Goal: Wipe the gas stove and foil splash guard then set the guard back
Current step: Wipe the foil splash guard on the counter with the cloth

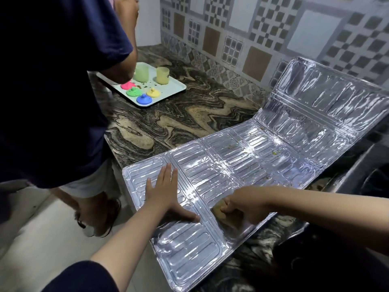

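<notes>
The silver foil splash guard (242, 157) lies unfolded across the marbled counter, its far panel bent up against the tiled wall. Brown crumbs dot its middle panels. My left hand (166, 194) rests flat on the near left panel, fingers spread, holding nothing. My right hand (242, 205) is closed on a yellowish sponge (219, 212) that presses on the foil near the front edge. The black gas stove (370, 171) shows only partly at the right edge, under the guard's end.
Another person in a dark blue shirt (52, 91) stands close on the left, beside the counter. A white tray (168, 92) with two pale cups and several coloured lids sits at the back left. The guard's near corner overhangs the counter edge above the floor.
</notes>
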